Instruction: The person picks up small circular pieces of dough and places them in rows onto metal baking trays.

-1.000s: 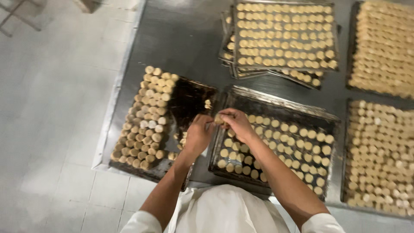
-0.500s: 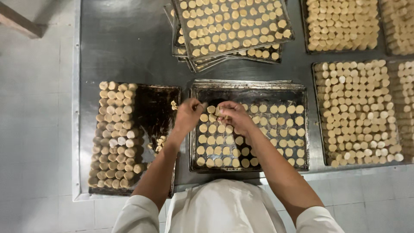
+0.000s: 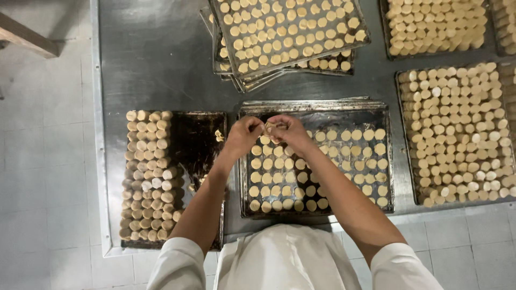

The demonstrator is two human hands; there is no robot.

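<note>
My left hand (image 3: 243, 137) and my right hand (image 3: 288, 133) meet over the far left part of a dark baking tray (image 3: 317, 108), fingers pinched together on a small piece of pale dough (image 3: 269, 127). Rows of flat round dough discs (image 3: 322, 169) lie spread on that tray below my hands. To the left, a second dark tray (image 3: 200, 139) carries thick dough rounds stacked in columns (image 3: 148, 174), with its right half bare.
A steel table (image 3: 161, 59) carries everything. Stacked trays of discs (image 3: 287, 32) sit at the far middle, and full trays of dough rounds (image 3: 457, 131) fill the right side. White tiled floor (image 3: 48, 161) lies to the left, with a wooden piece (image 3: 27, 37) at the top left.
My hands have come closer together over the tray's far left part. The view has swung so that the table looks straighter.
</note>
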